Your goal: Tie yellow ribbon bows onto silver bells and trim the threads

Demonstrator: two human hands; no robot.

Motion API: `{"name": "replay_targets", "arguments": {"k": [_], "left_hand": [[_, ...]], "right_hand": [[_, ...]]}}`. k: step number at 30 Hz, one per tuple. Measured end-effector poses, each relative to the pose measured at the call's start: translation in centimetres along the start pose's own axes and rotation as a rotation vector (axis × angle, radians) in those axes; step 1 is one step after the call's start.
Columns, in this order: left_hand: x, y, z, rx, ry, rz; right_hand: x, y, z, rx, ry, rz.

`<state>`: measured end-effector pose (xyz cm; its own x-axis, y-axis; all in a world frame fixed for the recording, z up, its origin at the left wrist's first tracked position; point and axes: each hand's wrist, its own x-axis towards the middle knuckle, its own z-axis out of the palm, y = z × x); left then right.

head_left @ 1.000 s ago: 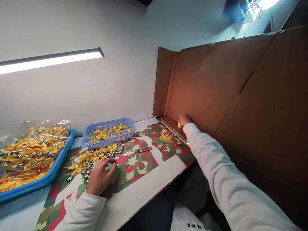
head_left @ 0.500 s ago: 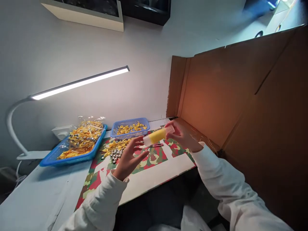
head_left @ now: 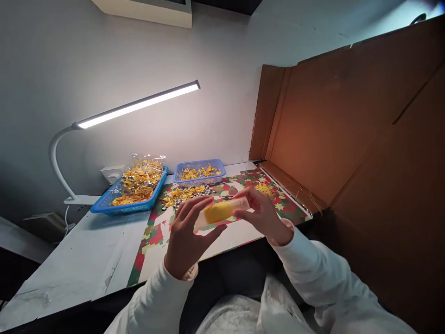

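Both hands hold a small clear tube with a yellow middle (head_left: 219, 211), lying sideways above the table's front edge. My left hand (head_left: 187, 236) grips its left end with thumb and fingers. My right hand (head_left: 261, 214) pinches its right end. Behind the hands, on a red, green and white patterned sheet (head_left: 156, 234), lie a pile of yellow ribbon bows with silver bells (head_left: 186, 193) and a small heap of gold thread (head_left: 264, 188).
A blue basket of yellow bows (head_left: 199, 172) and a blue tray with a bagged heap of bows (head_left: 130, 190) stand at the back by the wall. A white desk lamp (head_left: 135, 105) arches over them. A brown cardboard wall (head_left: 347, 130) closes off the right side.
My right hand fetched the tube from the cardboard wall's foot and brought it toward me. My left hand left the bells and took the tube's other end. The view pulled back.
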<state>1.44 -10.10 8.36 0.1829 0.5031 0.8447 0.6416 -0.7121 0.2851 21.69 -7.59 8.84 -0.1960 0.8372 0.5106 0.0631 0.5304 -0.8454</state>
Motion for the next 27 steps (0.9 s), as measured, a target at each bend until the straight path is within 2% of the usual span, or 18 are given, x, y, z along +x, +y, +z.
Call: {"name": "replay_targets", "arguments": {"k": [2, 4, 5, 7, 8, 10, 11, 12, 15, 18, 22, 24, 27], "left_hand": [[-0.9, -0.4, 0.5, 0.05, 0.074, -0.092], [-2.1, -0.8, 1.1, 0.031, 0.143, -0.304], [-2.7, -1.0, 1.4, -0.02, 0.111, -0.437], [-3.6, -1.0, 1.8, -0.282, -0.182, -0.646], [-3.8, -1.0, 2.0, -0.377, -0.246, -0.727], [-3.7, -0.8, 2.2, -0.454, -0.215, -0.834], [-3.5, -0.7, 2.2, -0.451, -0.144, -0.87], [-3.2, -0.6, 2.2, -0.491, -0.129, -0.901], [-2.4, -0.5, 2.5, -0.746, -0.164, -1.031], [-2.1, -0.6, 3.1, -0.962, -0.104, -1.154], [-2.5, -0.8, 4.1, -0.998, -0.023, -1.146], [-2.9, -1.2, 4.6, -1.0, 0.004, -1.131], [-3.3, -2.6, 5.2, -1.006, 0.054, -1.13]], "right_hand": [[-0.2, 0.5, 0.5, 0.078, 0.06, 0.088], [-0.3, 0.8, 0.8, 0.146, 0.101, 0.137], [-0.4, 1.0, 0.9, 0.169, 0.116, 0.146], [-0.6, 1.3, 1.0, 0.183, 0.136, 0.154], [-0.6, 1.5, 1.1, 0.176, 0.144, 0.156], [-0.8, 1.9, 1.1, 0.143, 0.168, 0.156], [-0.9, 2.1, 1.1, 0.112, 0.186, 0.149], [-1.0, 2.2, 1.1, 0.072, 0.207, 0.135], [-1.3, 2.5, 1.3, -0.061, 0.25, 0.059], [-1.7, 2.7, 1.5, -0.15, 0.253, -0.024], [-2.1, 3.4, 1.9, -0.215, 0.266, -0.06], [-2.1, 3.9, 2.2, -0.165, 0.274, -0.017], [-1.9, 4.4, 2.2, 0.081, 0.276, 0.122]]}}
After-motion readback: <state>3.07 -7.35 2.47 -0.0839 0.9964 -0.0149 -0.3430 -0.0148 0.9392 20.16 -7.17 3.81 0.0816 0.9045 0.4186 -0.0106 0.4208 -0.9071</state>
